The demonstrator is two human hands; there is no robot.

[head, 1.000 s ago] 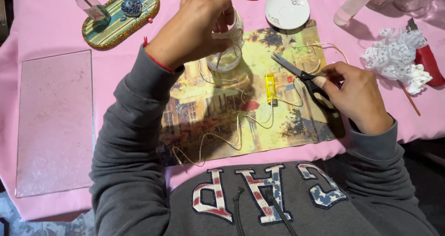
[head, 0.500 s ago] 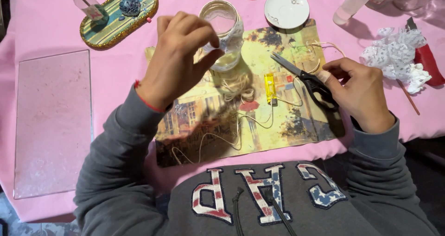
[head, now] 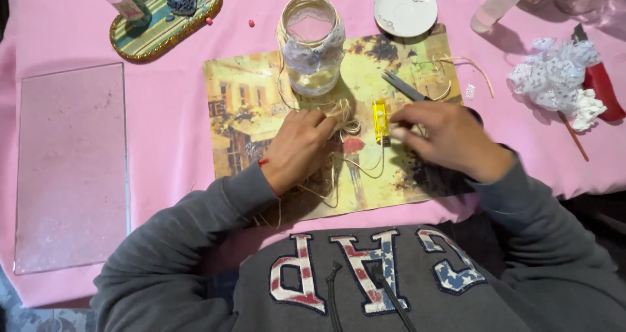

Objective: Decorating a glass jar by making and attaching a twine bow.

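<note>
**Head view: both hands down at the twine, jar standing just beyond**

You work on a pink tablecloth (head: 163, 130), over a printed paper mat with a painted street scene (head: 241, 110). Beyond your left fingertips stands a clear glass jar with a band of white lace round its middle (head: 311, 45). It looks rigid, smooth and breakable, and probably the heaviest piece here, so I would take it round the lace, where the grip is less slippery.

Your left hand (head: 301, 146) lies with fingers curled and pinched on a thin, pale raffia twine (head: 349, 126), bunched in loops right at those fingertips. The twine is light, limp and apt to slide or fray; hold it close to the loops rather than by a loose tail.

Your right hand (head: 450, 139) is blurred; its fingers reach flat toward a small yellow plastic lighter (head: 380, 120) just off their tips, and whether they grasp anything I cannot tell. Dark-handled scissors (head: 404, 86) lie partly under that hand.
</note>
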